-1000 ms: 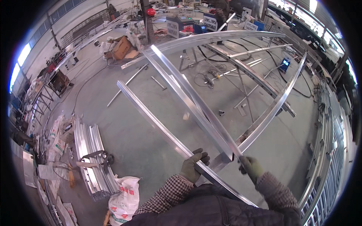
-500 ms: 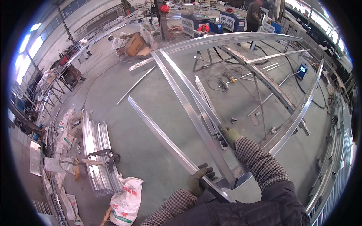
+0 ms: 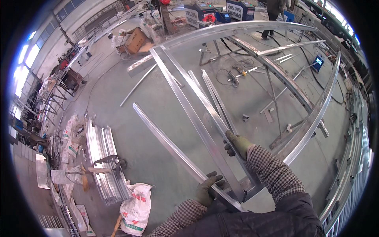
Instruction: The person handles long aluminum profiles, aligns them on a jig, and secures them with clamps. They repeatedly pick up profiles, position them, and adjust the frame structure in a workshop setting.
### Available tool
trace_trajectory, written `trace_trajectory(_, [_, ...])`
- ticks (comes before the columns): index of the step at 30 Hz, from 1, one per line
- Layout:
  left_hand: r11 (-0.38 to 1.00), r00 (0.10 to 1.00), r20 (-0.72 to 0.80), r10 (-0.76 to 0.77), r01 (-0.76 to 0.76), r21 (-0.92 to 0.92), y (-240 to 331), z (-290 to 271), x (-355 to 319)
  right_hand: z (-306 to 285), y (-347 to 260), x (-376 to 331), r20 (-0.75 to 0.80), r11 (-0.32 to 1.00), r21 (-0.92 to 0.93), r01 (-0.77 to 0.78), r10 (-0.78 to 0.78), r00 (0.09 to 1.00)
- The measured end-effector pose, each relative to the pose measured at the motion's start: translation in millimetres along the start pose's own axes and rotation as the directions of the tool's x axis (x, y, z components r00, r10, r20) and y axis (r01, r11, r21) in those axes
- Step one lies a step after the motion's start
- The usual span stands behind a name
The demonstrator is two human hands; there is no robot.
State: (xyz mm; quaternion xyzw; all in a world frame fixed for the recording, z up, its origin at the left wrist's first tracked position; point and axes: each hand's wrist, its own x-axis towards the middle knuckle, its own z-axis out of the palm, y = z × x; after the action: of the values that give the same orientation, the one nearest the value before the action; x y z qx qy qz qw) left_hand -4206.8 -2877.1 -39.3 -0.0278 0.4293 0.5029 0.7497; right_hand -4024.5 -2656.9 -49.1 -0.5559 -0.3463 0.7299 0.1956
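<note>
Two gloved hands grip long, silvery aluminium rails of a large curved metal frame (image 3: 312, 122) standing on the grey workshop floor. At the frame's near corner, the left hand (image 3: 206, 189) has its fingers curled shut round the outer, loose-looking rail (image 3: 169, 144); farther along, the right hand (image 3: 237, 143) closes over a middle rail (image 3: 189, 110). Left of the frame lie a bundle of short aluminium profiles (image 3: 103, 158) and a white sack (image 3: 136, 207).

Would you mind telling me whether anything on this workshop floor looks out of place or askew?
Mostly orderly. One thin grey metal bar lies alone and askew on the floor, away from the stacked silver metal profiles. A small metal offcut lies loose under the long silver frame.
</note>
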Motion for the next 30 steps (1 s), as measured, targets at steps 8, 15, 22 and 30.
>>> trace_trajectory(8, [1.000,1.000,-0.020,0.016,-0.016,-0.003,-8.7,-10.6,5.8,-27.2,24.9,-106.0,0.030,0.651,-0.727,0.218,-0.287,0.958])
trace_trajectory(15, [0.998,0.999,0.027,-0.020,0.021,-0.055,-10.3,-17.7,4.0,-37.5,55.9,-185.6,-0.016,0.275,-0.961,0.040,-0.198,0.980])
trace_trajectory(22, [0.998,0.998,-0.011,-0.059,0.059,0.001,-11.1,-10.9,3.9,-34.5,55.4,-168.6,-0.092,0.092,-0.993,-0.080,-0.137,0.986])
trace_trajectory(30, [0.997,0.997,-0.001,-0.076,0.076,-0.009,-15.5,-12.1,6.6,-78.1,59.1,-174.1,-0.370,0.539,-0.842,-0.020,-0.549,0.750])
